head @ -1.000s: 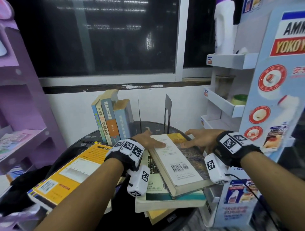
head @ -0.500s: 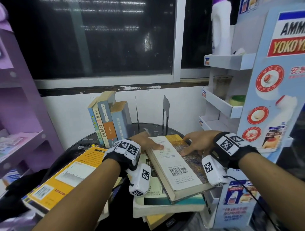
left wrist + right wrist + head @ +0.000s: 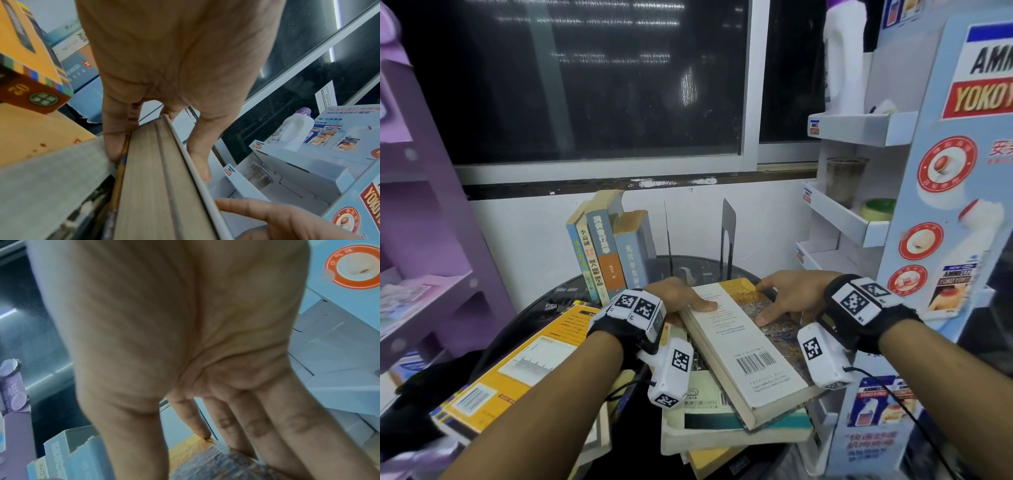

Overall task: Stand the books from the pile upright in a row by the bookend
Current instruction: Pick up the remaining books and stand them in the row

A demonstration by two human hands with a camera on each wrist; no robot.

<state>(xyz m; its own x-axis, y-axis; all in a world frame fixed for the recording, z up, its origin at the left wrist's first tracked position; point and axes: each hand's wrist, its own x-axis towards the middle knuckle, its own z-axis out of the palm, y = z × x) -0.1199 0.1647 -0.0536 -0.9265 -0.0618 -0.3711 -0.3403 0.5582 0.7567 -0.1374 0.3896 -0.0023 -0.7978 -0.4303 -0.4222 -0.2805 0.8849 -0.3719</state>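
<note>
The top book lies flat on the pile at the near right of the round worktop. The left hand clamps its left edge, thumb above and fingers beneath. The right hand spreads relaxed across the cover. Lifting should be level, then turned spine-out and stood against the upright books left of the bookend, lest they topple.
</note>
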